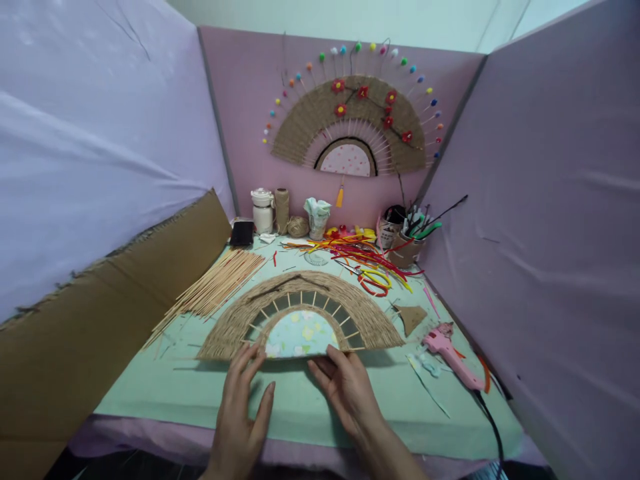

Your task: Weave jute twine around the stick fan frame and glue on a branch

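Observation:
A half-round fan (230, 324) of twine woven over thin sticks lies in front of me, with dark twigs (290, 285) along its upper band. Pale blue flowered fabric (300, 333) covers its centre. My left hand (245, 400) touches the lower edge left of the fabric, fingers stretched out and thumb held apart. With my right hand (347, 387) I pinch the same edge near the fabric's right corner. A shadow shows under this lower edge, which looks slightly raised off the green cloth (165, 393).
Thin wooden sticks (220, 283) lie to the left beside a cardboard wall (150, 273). Scissors (373, 280) and coloured pipe cleaners (350, 250) lie behind the fan. A pink glue gun (453, 357) with a cord rests at right. A decorated fan (295, 130) hangs on the back panel.

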